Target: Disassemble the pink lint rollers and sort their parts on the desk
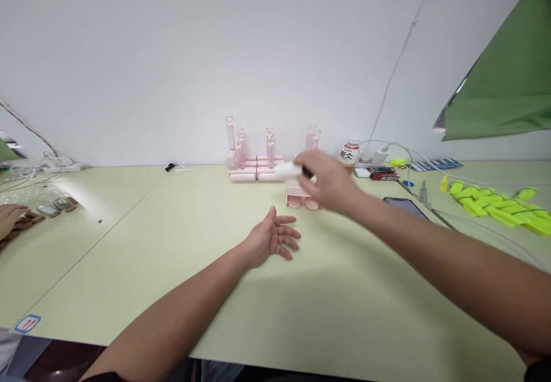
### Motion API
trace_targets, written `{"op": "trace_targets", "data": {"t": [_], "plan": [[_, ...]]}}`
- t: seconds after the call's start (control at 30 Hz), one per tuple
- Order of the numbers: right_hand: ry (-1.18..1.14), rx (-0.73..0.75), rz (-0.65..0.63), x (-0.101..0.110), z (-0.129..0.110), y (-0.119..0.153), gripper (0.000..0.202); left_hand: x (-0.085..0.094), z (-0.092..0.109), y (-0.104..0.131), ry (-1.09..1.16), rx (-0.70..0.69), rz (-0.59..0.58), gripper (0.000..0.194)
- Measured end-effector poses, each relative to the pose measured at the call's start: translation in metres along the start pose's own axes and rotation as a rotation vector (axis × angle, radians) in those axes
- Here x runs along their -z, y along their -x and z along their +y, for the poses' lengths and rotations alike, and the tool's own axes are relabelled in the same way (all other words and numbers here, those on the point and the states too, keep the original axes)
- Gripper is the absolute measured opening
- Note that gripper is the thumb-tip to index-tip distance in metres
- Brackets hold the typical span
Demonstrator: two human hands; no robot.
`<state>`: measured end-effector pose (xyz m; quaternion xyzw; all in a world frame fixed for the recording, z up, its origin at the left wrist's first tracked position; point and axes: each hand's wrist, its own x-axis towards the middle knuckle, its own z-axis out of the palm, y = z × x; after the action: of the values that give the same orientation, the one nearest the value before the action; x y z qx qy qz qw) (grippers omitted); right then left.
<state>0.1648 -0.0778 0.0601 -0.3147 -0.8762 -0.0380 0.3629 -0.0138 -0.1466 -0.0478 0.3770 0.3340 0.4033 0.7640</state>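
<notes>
My right hand is closed round a white cylinder with a dark end, blurred by motion, at the right part of a group of pink things. My left hand rests on its side on the table, fingers spread and holding nothing. Beyond it, pink cylinders lie in rows by the wall, and slim pink tubes with heart-shaped loops stand upright on or behind them. A pink box with round shapes in its front is partly hidden below my right hand.
A jar, cables and a phone are at the right, with yellow-green pieces farther out. At the left edge another person's hand touches brown items. A small black piece lies near the wall.
</notes>
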Motion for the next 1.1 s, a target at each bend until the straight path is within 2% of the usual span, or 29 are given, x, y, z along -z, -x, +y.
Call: {"op": "trace_targets", "data": {"t": [0.07, 0.13, 0.17, 0.23, 0.3, 0.43, 0.57, 0.7, 0.87, 1.0, 1.1], "plan": [[-0.147, 0.157, -0.095, -0.014, -0.029, 0.029, 0.024, -0.001, 0.003, 0.0, 0.098, -0.101, 0.025, 0.063], [-0.257, 0.251, -0.292, -0.027, -0.043, 0.053, 0.028, 0.0, 0.006, 0.0, 0.088, -0.202, 0.155, 0.05], [-0.28, 0.211, -0.349, -0.032, -0.044, 0.061, 0.035, 0.001, 0.007, 0.0, 0.046, -0.243, 0.253, 0.044], [-0.227, 0.015, -0.359, -0.042, -0.033, 0.071, 0.043, 0.004, 0.008, -0.001, -0.059, -0.29, 0.43, 0.038], [-0.096, -0.166, -0.394, -0.052, -0.016, 0.073, 0.05, 0.006, 0.008, -0.003, -0.134, -0.304, 0.509, 0.038], [0.052, -0.255, -0.56, -0.07, 0.009, 0.072, 0.063, 0.006, 0.005, -0.003, -0.223, -0.281, 0.482, 0.039], [0.084, -0.283, -0.666, -0.075, 0.006, 0.077, 0.067, 0.003, 0.004, -0.002, -0.279, -0.266, 0.448, 0.042], [0.069, -0.24, -0.667, -0.066, -0.009, 0.093, 0.061, 0.004, 0.004, -0.001, -0.291, -0.254, 0.446, 0.043], [0.03, -0.195, -0.699, -0.046, -0.028, 0.114, 0.062, 0.002, 0.005, 0.0, -0.361, -0.247, 0.437, 0.043], [0.01, -0.183, -0.68, -0.029, -0.036, 0.111, 0.046, 0.001, 0.005, 0.001, -0.393, -0.243, 0.43, 0.043], [0.039, -0.228, -0.604, -0.029, -0.031, 0.1, 0.034, 0.004, 0.004, 0.001, -0.416, -0.249, 0.4, 0.043]]}}
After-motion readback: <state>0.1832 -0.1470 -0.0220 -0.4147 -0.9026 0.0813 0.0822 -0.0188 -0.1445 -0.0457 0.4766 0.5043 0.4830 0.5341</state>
